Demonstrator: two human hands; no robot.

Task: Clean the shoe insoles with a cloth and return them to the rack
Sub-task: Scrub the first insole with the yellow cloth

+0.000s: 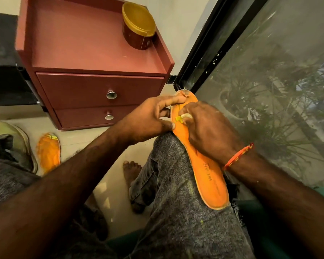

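head view, centre frame: left hand (151, 118) pinches the long orange foam insole (204, 165) steady on the knee while right hand (209, 131) grips a small pale cloth wad (186, 116); rub firmly, in short strokes, toe to heel.

An insole (206, 171) lies along the right knee (168, 146), both hands on its far half. A second insole (49, 152) lies on the floor (94, 131) at left, a jar (138, 27) on the cabinet (94, 58) beyond.
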